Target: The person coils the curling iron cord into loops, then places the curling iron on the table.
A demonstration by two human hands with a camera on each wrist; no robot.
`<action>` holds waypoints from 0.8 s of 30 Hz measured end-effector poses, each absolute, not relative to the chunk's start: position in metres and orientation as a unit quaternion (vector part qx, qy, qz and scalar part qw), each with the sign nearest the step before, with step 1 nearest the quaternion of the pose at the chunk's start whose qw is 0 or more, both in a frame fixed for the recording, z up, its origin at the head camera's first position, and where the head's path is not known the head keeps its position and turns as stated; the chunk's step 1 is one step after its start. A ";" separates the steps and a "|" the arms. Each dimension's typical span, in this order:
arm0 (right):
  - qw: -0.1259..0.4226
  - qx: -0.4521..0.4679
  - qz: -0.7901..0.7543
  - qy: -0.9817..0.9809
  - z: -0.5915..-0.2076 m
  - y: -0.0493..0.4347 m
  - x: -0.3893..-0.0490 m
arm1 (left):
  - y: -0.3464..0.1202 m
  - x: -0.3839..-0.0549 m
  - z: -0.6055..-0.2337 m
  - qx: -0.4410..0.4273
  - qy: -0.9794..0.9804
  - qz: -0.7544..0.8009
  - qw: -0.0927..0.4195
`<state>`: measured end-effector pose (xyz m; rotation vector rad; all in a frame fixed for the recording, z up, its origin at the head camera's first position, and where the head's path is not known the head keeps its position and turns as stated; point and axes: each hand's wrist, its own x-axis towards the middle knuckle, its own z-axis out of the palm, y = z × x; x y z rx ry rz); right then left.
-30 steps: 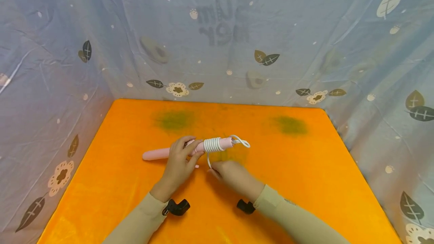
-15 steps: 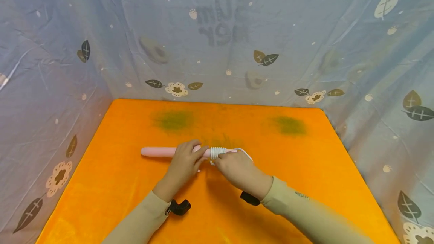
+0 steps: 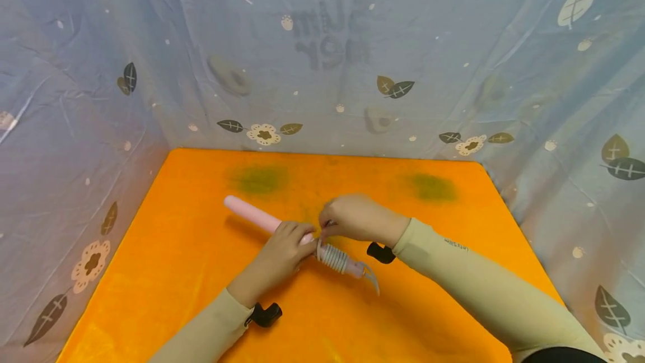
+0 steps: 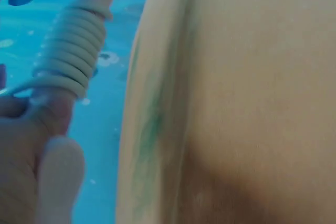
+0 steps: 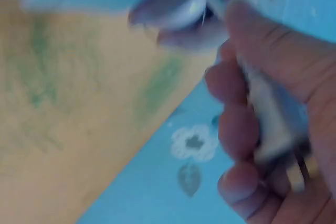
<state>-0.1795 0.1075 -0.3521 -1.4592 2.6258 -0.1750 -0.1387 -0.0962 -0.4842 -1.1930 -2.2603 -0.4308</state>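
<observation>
A pink wand-shaped appliance, like a curling iron (image 3: 252, 214), slants over the table, its handle end toward the lower right. My left hand (image 3: 282, 251) grips it around the middle. White cord (image 3: 334, 258) is wound in several tight turns around the handle, with a short loop at its tail end. My right hand (image 3: 360, 218) stands just above and right of the coil and pinches the cord's loose end. In the right wrist view, the pale plug (image 5: 273, 121) with metal prongs lies inside the curled fingers. The left wrist view shows the coil (image 4: 71, 48) close up.
An orange cloth (image 3: 201, 296) with greenish smudges covers the table. Blue-grey curtains (image 3: 327, 60) with leaf and flower prints stand along the back and both sides. Black camera mounts (image 3: 267, 314) sit at both wrists.
The right hand has passed from below the handle to above it, carrying the cord around. The curling iron has turned, its handle end now lower and its tip higher.
</observation>
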 end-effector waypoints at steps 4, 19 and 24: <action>0.127 -0.444 -0.184 0.868 -0.359 0.120 -0.197 | -0.099 -0.140 -0.481 -0.457 -0.819 -0.186 0.294; 0.157 -0.345 -0.344 0.859 -0.379 0.144 -0.204 | -0.102 -0.140 -0.469 -0.418 -0.823 -0.291 0.252; 0.105 -0.391 -0.300 0.864 -0.361 0.140 -0.196 | -0.101 -0.141 -0.471 -0.420 -0.824 -0.296 0.240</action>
